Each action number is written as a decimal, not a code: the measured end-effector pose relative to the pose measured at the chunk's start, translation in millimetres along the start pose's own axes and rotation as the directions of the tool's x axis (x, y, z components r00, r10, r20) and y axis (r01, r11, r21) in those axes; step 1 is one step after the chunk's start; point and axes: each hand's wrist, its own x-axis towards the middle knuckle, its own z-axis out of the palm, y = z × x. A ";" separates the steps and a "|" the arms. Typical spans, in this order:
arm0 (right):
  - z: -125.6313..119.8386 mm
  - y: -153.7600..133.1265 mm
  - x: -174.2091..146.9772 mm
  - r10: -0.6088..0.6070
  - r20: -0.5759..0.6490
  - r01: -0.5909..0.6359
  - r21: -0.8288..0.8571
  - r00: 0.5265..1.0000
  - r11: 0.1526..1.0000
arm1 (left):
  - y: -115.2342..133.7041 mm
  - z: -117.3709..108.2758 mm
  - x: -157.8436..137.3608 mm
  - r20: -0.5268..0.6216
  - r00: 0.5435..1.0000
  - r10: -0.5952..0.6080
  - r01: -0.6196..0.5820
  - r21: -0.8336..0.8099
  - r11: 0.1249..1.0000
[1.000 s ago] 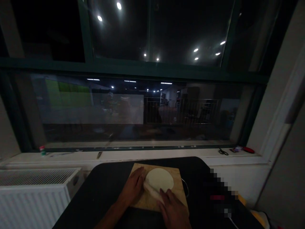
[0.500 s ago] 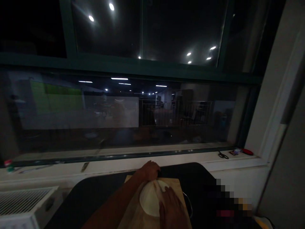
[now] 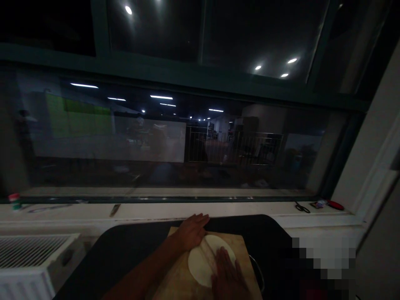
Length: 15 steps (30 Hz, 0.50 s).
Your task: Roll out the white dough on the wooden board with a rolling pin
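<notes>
A pale round sheet of dough (image 3: pixel 199 268) lies on a wooden board (image 3: pixel 176 277). Across it runs a slim rolling pin (image 3: pixel 208 255), slanting from the far left to the near right. My left hand (image 3: pixel 192 231) rests over the pin's far end, fingers stretched out beyond the dough's edge. At the near end, my right hand (image 3: pixel 227 271) lies flat with fingers extended, over the pin and the dough's right part. Both palms hide the pin's ends.
The board sits on a dark table (image 3: pixel 125 246) against a window sill (image 3: pixel 175 210). Black-handled scissors (image 3: pixel 302 207) and a red object (image 3: pixel 335 205) lie on the sill at right, a red-capped container (image 3: pixel 14 201) at left. A white radiator (image 3: pixel 37 254) stands at lower left.
My left hand's fingers, curled before, are now stretched out. Both hands stay over the rolling pin on the dough. The camera view has tilted slightly.
</notes>
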 end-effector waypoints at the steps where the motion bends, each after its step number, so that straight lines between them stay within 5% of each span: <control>1: -4.6 -0.4 0.8 -0.025 0.027 0.025 0.017 0.999 1.000 | 1.4 -3.0 -7.7 -0.005 1.000 -0.018 0.018 -0.003 1.000; 10: -69.1 -36.8 4.6 -0.062 0.285 0.046 0.061 0.957 0.997 | 25.7 -20.1 -75.3 -0.037 0.978 -0.206 0.202 -0.095 0.975; 15: -96.2 -47.0 -1.2 -0.035 0.370 -0.019 0.140 0.928 0.990 | 45.1 -37.3 -101.4 -0.051 0.978 -0.200 0.192 -0.135 0.972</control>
